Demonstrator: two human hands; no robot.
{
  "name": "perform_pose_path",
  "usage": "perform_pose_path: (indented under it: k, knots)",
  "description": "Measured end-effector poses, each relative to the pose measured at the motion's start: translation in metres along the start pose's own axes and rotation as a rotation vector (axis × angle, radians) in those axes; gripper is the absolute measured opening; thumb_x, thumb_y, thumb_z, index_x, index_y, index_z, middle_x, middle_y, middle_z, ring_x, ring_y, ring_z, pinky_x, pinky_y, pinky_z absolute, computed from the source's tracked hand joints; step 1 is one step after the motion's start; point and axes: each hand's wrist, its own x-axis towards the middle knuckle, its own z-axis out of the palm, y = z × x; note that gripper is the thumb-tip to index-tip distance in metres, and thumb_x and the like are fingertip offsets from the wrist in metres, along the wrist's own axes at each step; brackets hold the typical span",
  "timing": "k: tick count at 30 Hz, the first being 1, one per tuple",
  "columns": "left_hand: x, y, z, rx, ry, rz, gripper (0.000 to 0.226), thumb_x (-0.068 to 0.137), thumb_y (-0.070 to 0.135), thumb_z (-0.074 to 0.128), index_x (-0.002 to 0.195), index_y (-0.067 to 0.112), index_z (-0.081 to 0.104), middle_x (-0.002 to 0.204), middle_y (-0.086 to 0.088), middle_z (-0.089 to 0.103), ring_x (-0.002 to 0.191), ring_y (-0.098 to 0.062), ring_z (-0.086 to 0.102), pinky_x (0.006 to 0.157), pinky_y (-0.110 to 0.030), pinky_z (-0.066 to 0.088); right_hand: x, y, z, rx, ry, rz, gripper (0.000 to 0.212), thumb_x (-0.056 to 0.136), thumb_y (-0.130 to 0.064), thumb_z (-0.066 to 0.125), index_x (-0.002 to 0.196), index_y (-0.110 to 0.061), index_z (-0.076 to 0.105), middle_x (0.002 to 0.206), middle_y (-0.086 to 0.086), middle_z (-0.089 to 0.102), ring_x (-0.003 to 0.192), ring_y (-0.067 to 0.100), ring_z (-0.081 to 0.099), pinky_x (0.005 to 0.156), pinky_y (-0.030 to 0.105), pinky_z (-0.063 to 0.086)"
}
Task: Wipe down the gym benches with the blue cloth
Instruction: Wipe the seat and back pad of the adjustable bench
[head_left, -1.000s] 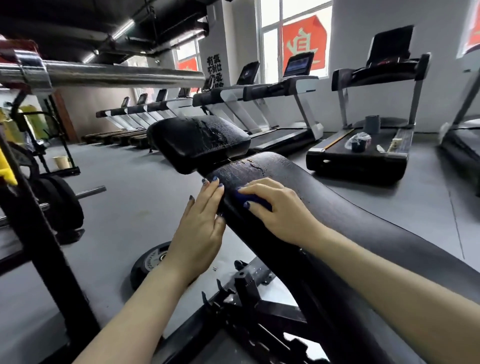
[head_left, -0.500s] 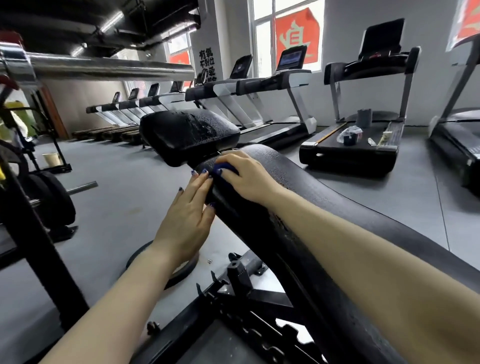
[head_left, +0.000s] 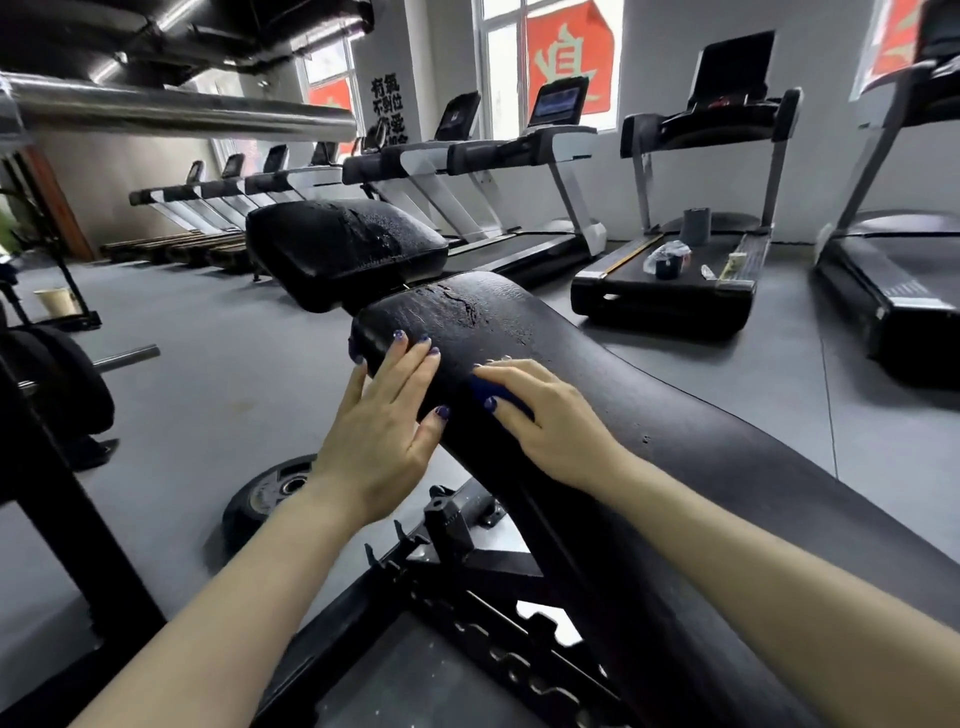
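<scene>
A long black bench pad with cracked, worn vinyl runs from the lower right up to the middle. A separate black seat pad sits just beyond its far end. My right hand lies on top of the long pad and presses the blue cloth against it; only a small blue edge shows under the fingers. My left hand rests with straight fingers on the pad's left side near its far end, holding nothing.
The bench's black steel frame with a notched adjuster sits below the pad. A weight plate lies on the grey floor at left. A barbell crosses the upper left. Treadmills line the back wall.
My right hand with the cloth slid up to the pad's far end, then drew back toward me along the top. My left hand stayed on the pad's left edge.
</scene>
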Motion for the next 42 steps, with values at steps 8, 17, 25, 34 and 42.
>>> perform_pose_path:
  k: [8,17,25,34,42]
  knots:
    - [-0.003,0.004,0.023,-0.022,0.047,0.011,0.067,0.095,0.05,0.016,0.151,0.016,0.026,0.16,0.006,0.017,0.148,-0.006,-0.009,0.121,-0.046,0.01,-0.095,-0.01,-0.02,-0.05,-0.128,-0.057,0.038,0.097,-0.027,0.05,0.134,-0.024,0.055,0.141,-0.012,0.048,0.138,0.001,0.035,0.113,0.017,0.026]
    - [-0.004,0.005,0.02,-0.029,0.049,-0.005,0.066,0.095,0.051,0.016,0.151,0.017,0.029,0.16,0.007,0.02,0.148,-0.007,-0.004,0.121,-0.043,0.008,0.013,-0.004,0.008,-0.099,-0.019,0.018,0.037,0.093,-0.017,0.055,0.13,-0.014,0.057,0.126,0.007,0.049,0.121,0.027,0.047,0.108,0.032,0.033]
    - [-0.004,0.014,0.017,-0.027,0.013,-0.065,0.073,0.091,0.055,0.012,0.152,0.018,0.022,0.161,0.008,0.012,0.147,-0.006,-0.011,0.121,-0.038,-0.001,-0.04,0.022,-0.014,-0.076,0.132,0.183,0.027,0.093,-0.021,0.06,0.119,-0.018,0.065,0.121,-0.001,0.059,0.116,0.018,0.054,0.101,0.022,0.035]
    - [-0.031,0.052,0.031,0.027,-0.03,0.046,0.069,0.095,0.053,0.011,0.153,0.016,0.022,0.162,0.007,0.01,0.147,-0.006,-0.015,0.12,-0.04,-0.006,-0.161,-0.02,-0.037,-0.129,-0.067,-0.004,0.037,0.095,-0.026,0.053,0.132,-0.02,0.055,0.138,-0.008,0.049,0.134,0.008,0.04,0.113,0.022,0.027]
    - [-0.031,0.054,0.033,-0.004,0.01,0.044,0.066,0.096,0.048,0.014,0.15,0.013,0.028,0.16,0.004,0.019,0.149,-0.009,-0.005,0.12,-0.045,0.005,-0.097,-0.011,-0.02,-0.099,-0.035,0.083,0.036,0.092,-0.023,0.051,0.127,-0.015,0.059,0.127,-0.001,0.055,0.121,0.016,0.049,0.106,0.02,0.031]
